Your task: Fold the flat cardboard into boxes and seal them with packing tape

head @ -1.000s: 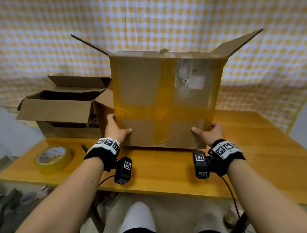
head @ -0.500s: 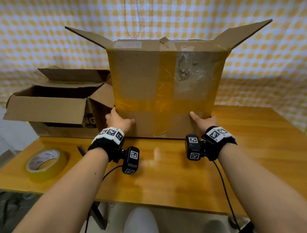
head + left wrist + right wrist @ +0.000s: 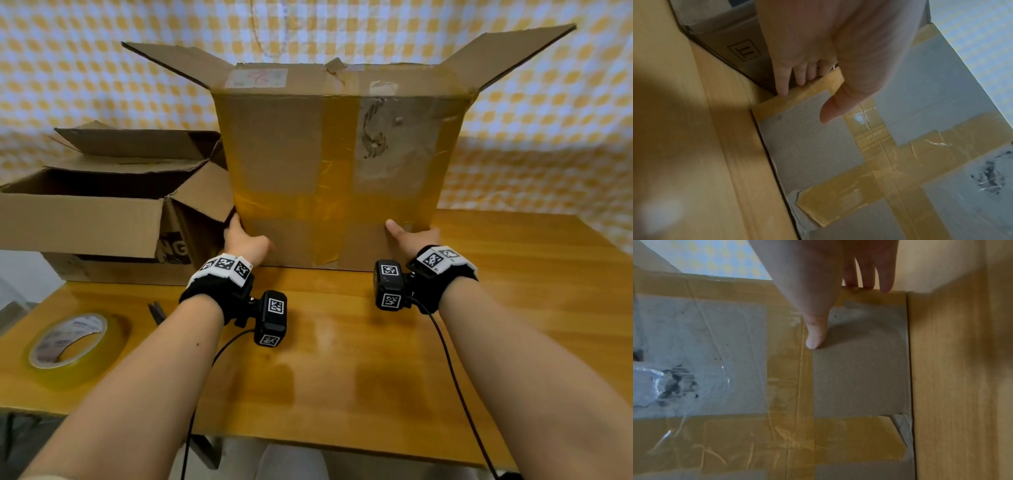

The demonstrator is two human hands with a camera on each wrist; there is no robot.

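A large cardboard box stands on the wooden table, its side flaps spread open at the top. Yellowish packing tape crosses the face turned toward me. My left hand grips its lower left corner; in the left wrist view this hand has its thumb on the taped face and its fingers round the side edge. My right hand holds the lower right corner. The right wrist view shows that hand with the thumb flat on the cardboard and the fingers past the edge.
A second, lower cardboard box with open flaps sits at the left, touching the large one. A roll of yellowish packing tape lies near the table's front left edge, with a small dark tool beside it. A checked cloth hangs behind.
The large box has slid away from me across the table, and both hands have gone with it, keeping their hold on the lower corners.
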